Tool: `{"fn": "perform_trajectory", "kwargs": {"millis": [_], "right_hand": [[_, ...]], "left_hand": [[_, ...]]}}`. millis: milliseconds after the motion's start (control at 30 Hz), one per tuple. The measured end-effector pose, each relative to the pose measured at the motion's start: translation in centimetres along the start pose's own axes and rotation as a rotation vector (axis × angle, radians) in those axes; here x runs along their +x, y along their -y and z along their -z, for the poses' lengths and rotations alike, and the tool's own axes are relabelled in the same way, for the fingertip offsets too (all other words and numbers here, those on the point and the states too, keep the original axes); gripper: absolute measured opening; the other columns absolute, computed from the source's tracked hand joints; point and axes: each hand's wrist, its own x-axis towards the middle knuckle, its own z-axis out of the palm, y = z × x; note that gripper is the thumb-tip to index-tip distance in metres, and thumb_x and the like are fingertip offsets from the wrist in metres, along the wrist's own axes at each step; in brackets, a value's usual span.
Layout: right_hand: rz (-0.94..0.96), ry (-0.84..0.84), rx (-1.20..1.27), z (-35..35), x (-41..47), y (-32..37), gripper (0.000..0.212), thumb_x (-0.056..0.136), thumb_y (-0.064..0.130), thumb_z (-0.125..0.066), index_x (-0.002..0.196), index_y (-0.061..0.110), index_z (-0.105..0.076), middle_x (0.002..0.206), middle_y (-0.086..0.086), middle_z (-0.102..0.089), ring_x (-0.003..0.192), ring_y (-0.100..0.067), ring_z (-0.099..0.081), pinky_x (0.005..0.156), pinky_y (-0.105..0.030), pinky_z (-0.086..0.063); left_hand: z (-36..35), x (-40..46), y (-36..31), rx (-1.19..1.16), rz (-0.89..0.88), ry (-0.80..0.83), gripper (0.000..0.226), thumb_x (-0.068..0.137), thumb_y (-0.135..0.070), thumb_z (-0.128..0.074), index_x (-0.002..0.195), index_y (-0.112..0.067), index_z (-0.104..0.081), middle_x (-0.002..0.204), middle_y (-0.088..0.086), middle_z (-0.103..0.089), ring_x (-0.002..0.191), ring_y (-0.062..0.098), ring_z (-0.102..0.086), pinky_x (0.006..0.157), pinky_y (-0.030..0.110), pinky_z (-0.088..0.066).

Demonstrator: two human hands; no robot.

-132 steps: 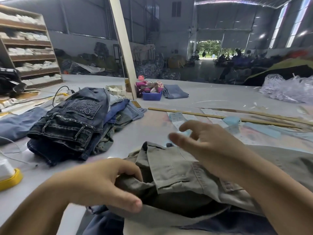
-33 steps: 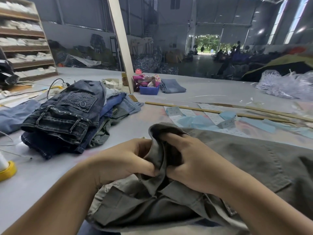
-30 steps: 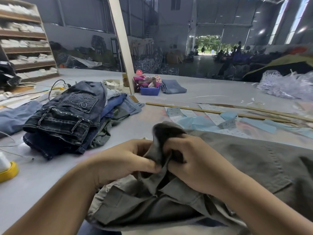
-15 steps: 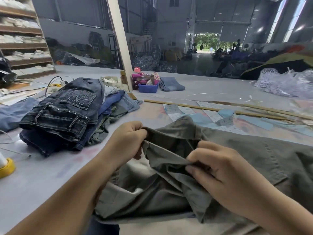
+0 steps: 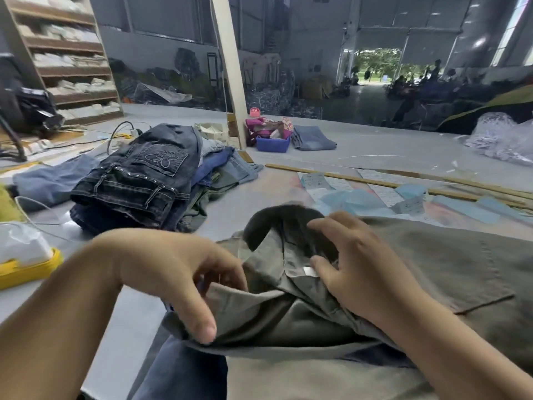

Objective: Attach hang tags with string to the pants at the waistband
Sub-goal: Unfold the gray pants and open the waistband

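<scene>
Head camera, looking down: olive-grey pants lie bunched on the grey table right under both hands, their waistband end turned up toward the person. Left hand grips the near-left edge of the fabric, thumb pressed on top and fingers curled underneath. Right hand rests on the opened waistband with fingers spread and bent, thumb beside a small white label sewn inside; whether it pinches the cloth I cannot tell. Light-blue and white hang tags are scattered on the table just beyond the pants. A pile of dark jeans sits to the far left, well apart from the hands.
</scene>
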Motion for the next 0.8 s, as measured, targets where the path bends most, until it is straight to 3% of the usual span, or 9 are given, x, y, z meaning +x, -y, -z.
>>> {"fn": "perform_trajectory", "kwargs": {"millis": [67,167,300,367,433,533,633,733,800], "right_hand": [[-0.008,-0.014,-0.021,-0.2,0.8,0.4,0.025,0.083,0.019,-0.073,0.108,0.015,-0.07,0.101,0.001,-0.062,0.074,-0.013,-0.051,0.066,-0.022,-0.037],[0.031,-0.178,0.028,0.3,1.1,1.4,0.009,0.085,0.023,-0.073,0.089,0.015,-0.073,0.083,0.002,-0.063,0.079,-0.018,-0.056,0.069,-0.024,-0.037],[0.044,-0.167,0.237,1.7,0.8,4.4,0.046,0.087,0.058,-0.043,0.071,0.02,-0.064,0.06,0.006,-0.055,0.063,-0.01,-0.05,0.058,-0.03,-0.039],[-0.032,-0.074,0.296,2.0,1.0,5.3,0.054,0.078,0.075,-0.035,0.074,0.026,-0.057,0.06,0.009,-0.055,0.061,-0.008,-0.051,0.052,-0.028,-0.038],[-0.114,0.015,0.281,1.9,1.5,5.2,0.057,0.066,0.085,-0.037,0.079,0.031,-0.05,0.068,0.014,-0.057,0.065,-0.002,-0.052,0.053,-0.025,-0.037],[-0.183,0.134,0.218,0.8,1.7,3.8,0.048,0.065,0.068,-0.062,0.095,0.033,-0.051,0.084,0.016,-0.062,0.079,0.0,-0.057,0.066,-0.03,-0.049],[-0.189,0.156,0.443,-0.1,1.3,2.2,0.024,0.075,0.033,-0.074,0.096,0.029,-0.064,0.089,0.012,-0.07,0.086,-0.003,-0.064,0.078,-0.036,-0.053],[-0.157,0.145,0.621,0.2,0.3,0.4,0.027,0.077,0.017,-0.078,0.094,0.034,-0.066,0.089,0.015,-0.073,0.084,0.0,-0.066,0.074,-0.024,-0.051],[-0.156,0.151,0.719,0.7,-0.6,-0.7,0.026,0.074,0.021,-0.078,0.097,0.025,-0.066,0.089,0.004,-0.073,0.085,-0.011,-0.069,0.076,-0.031,-0.053]], "left_hand": [[-1.0,0.3,0.2,0.173,0.081,-0.059,0.037,0.062,-0.036,-0.087,0.093,-0.043,-0.068,0.078,-0.021,-0.068,0.067,-0.004,-0.062,0.058,0.015,-0.048],[-1.5,0.9,-0.2,0.224,-0.054,-0.372,0.025,0.07,-0.015,-0.073,0.074,-0.04,-0.069,0.067,-0.016,-0.065,0.062,-0.001,-0.058,0.059,0.019,-0.046],[-1.0,1.9,-1.8,-0.142,-0.353,-0.782,0.023,0.072,-0.001,-0.067,0.082,-0.019,-0.076,0.079,-0.002,-0.074,0.073,0.01,-0.066,0.067,0.027,-0.055],[-1.3,2.7,-3.1,-0.226,-0.433,-0.815,0.025,0.07,-0.003,-0.063,0.088,-0.016,-0.075,0.086,0.011,-0.075,0.075,0.018,-0.067,0.069,0.034,-0.056],[-1.5,3.4,-3.8,-0.203,-0.405,-0.809,0.025,0.076,-0.001,-0.061,0.092,-0.014,-0.075,0.085,0.012,-0.074,0.07,0.013,-0.066,0.065,0.029,-0.054],[-1.4,3.8,-3.9,-0.286,-0.322,-0.754,0.02,0.092,0.003,-0.059,0.096,-0.011,-0.073,0.071,0.002,-0.071,0.061,0.008,-0.064,0.058,0.022,-0.054],[-1.3,3.6,-3.5,-0.422,-0.287,-0.696,0.028,0.094,0.005,-0.052,0.089,-0.012,-0.073,0.067,0.001,-0.067,0.059,0.008,-0.062,0.052,0.021,-0.052],[-1.3,3.1,-2.4,-0.167,-0.211,-0.803,0.032,0.089,0.003,-0.058,0.088,-0.025,-0.073,0.07,-0.011,-0.069,0.056,-0.004,-0.056,0.055,0.011,-0.044],[-1.6,3.0,-1.7,0.065,-0.149,-0.815,0.033,0.084,-0.002,-0.064,0.095,-0.031,-0.071,0.079,-0.014,-0.068,0.052,-0.006,-0.053,0.055,0.007,-0.039]]}}
